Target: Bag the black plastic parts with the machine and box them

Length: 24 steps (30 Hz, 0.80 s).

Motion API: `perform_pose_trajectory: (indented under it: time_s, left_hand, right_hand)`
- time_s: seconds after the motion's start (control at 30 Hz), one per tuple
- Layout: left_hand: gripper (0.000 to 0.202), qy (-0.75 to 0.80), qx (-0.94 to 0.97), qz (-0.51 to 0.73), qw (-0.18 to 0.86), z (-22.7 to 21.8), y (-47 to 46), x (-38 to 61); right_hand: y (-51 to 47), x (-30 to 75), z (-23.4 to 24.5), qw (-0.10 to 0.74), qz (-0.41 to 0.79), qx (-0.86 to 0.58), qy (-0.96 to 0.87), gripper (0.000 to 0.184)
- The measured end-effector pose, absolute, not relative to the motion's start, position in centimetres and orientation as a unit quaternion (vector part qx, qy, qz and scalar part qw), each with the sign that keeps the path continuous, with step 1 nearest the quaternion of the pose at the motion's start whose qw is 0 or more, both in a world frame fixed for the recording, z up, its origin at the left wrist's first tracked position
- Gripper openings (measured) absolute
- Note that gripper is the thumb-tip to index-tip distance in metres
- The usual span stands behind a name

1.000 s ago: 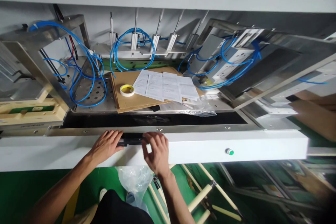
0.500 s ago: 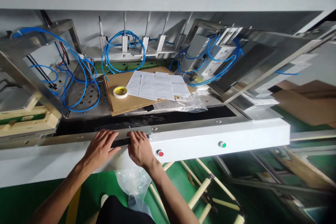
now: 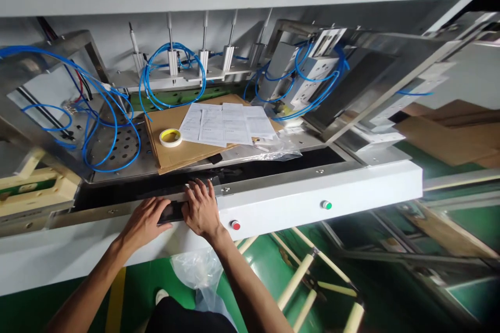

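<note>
Just between both hands [image 3: 174,216], black bar [image 3: 172,212]

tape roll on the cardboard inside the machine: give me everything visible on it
The tape roll is a small ring with a yellowish face, a white outer edge and an open core. It lies flat on the left part of the brown cardboard sheet, just left of the printed papers and apart from them. No hand touches it; both hands are lower, at the machine's front edge. No loose end shows.
</note>
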<state>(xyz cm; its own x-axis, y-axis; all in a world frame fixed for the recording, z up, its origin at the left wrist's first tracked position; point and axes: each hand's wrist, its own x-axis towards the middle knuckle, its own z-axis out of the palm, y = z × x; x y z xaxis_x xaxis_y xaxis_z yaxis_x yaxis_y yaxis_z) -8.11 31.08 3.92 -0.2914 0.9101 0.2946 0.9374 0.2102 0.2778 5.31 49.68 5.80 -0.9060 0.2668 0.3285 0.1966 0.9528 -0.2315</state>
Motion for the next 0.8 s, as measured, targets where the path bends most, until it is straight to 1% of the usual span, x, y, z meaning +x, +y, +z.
perform_pose_trajectory:
  time_s: [0.1, 0.17, 0.23, 0.3, 0.37, 0.47, 0.53, 0.63, 0.7, 0.77, 0.8]
  left_hand:
    - [0.039, -0.766, -0.606, -0.21, 0.035, 4.8, 30.7, -7.9]
    - [0.026, -0.749, -0.629, -0.208, 0.027, 5.7, 30.5, -7.9]
    - [0.022, -0.743, -0.638, -0.204, 0.006, 6.5, 30.5, -8.1]
    - [0.023, -0.747, -0.631, -0.205, -0.032, 6.8, 30.8, -8.5]
    - [0.026, -0.757, -0.612, -0.221, -0.059, 6.6, 31.3, -9.0]
    - [0.031, -0.776, -0.583, -0.239, -0.036, 6.0, 32.2, -9.8]
    - [0.037, -0.79, -0.575, -0.215, 0.001, 5.6, 32.7, -10.2]
    - [0.046, -0.812, -0.561, -0.159, 0.025, 5.5, 33.2, -10.1]
    - [0.05, -0.826, -0.546, -0.138, 0.01, 5.4, 33.2, -9.8]
    - [0.051, -0.832, -0.541, -0.125, -0.01, 5.1, 32.7, -9.3]
    - [0.055, -0.834, -0.54, -0.115, -0.013, 4.9, 32.3, -9.0]
  right_hand:
    - [49.5, 7.3, 6.0, 0.188, 0.146, -0.073, -0.968, 0.046]
    - [49.5, 8.2, 6.2, 0.161, 0.158, -0.044, -0.973, 0.044]
    - [49.6, 8.5, 6.4, 0.136, 0.152, -0.045, -0.978, 0.041]
    - [50.0, 8.3, 6.6, 0.134, 0.146, -0.058, -0.978, 0.046]
    - [50.3, 7.9, 6.8, 0.157, 0.137, -0.063, -0.976, 0.052]
    - [50.3, 8.0, 6.6, 0.226, 0.116, -0.066, -0.965, 0.051]
    - [49.6, 8.6, 5.8, 0.281, 0.126, -0.088, -0.947, 0.045]
    - [47.6, 10.2, 4.2, 0.332, 0.2, -0.144, -0.91, 0.032]
    - [46.2, 11.3, 3.0, 0.329, 0.26, -0.154, -0.895, 0.027]
    - [45.1, 12.2, 1.9, 0.313, 0.305, -0.149, -0.887, 0.027]
    - [44.7, 12.7, 1.5, 0.303, 0.323, -0.146, -0.885, 0.029]
